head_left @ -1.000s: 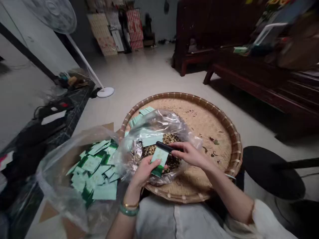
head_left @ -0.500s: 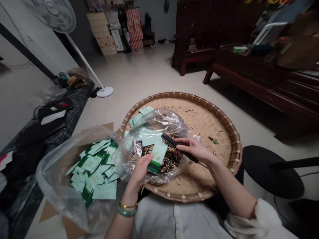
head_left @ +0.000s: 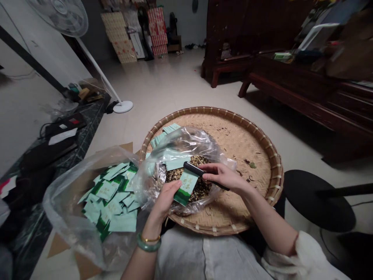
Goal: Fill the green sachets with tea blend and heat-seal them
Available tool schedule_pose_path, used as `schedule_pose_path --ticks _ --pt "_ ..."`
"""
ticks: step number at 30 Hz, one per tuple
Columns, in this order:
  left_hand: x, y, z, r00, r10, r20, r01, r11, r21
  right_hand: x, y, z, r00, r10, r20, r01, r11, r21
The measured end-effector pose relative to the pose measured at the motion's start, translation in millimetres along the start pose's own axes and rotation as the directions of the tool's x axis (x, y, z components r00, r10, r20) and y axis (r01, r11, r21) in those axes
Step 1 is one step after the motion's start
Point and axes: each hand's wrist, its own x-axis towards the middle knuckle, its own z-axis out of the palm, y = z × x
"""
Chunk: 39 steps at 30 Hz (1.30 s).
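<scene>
My left hand (head_left: 167,196) is closed on the edge of a green packet (head_left: 187,186), pale above and dark green below, with gold print. My right hand (head_left: 223,175) grips a long black-handled tool (head_left: 194,168), whose far end is hidden under the hand and wrist. The handle's rounded end lies across the packet's top edge. Beneath both hands, an open clear plastic bag (head_left: 186,138) holds a dark and pale dry mix (head_left: 201,190), with more pale green packets (head_left: 175,163) lying at its back side. That bag rests in a round woven bamboo tray (head_left: 233,144).
Left of the tray, a large clear bag (head_left: 67,194) holds many loose green packets (head_left: 112,198). A white standing fan (head_left: 123,106) is behind it. A black round base (head_left: 317,200) stands at the right, and dark wooden furniture (head_left: 291,85) beyond.
The black-handled tool and my right hand have shifted left, so the handle now crosses the packet's top. My left hand still holds the packet, slightly further right.
</scene>
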Motion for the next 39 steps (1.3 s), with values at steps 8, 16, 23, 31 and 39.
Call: schedule_pose_path --ticks 8,16,23,31,39 --pt "0 0 0.9 1.0 0.004 -0.011 -0.004 1.0 0.016 5 9 7 0.994 -0.086 -0.067 0.084 0.996 -0.043" --pt "0 0 0.5 1.0 -0.004 -0.016 0.004 1.0 0.002 3 7 6 0.997 -0.068 -0.031 0.066 0.997 -0.044" --pt "0 1 2.3 1.0 0.006 -0.016 -0.006 1.0 0.008 3 7 7 0.999 -0.04 -0.03 0.04 0.999 -0.006" --pt "-4 10 -11.5 0.994 0.021 -0.112 -0.03 0.997 -0.073 -5 20 -23 0.975 -0.165 -0.146 0.073 0.868 -0.491" --pt "-5 4 -5.9 1.0 0.001 0.001 -0.001 1.0 0.019 6 21 -2 0.935 -0.32 -0.153 0.108 0.669 -0.735"
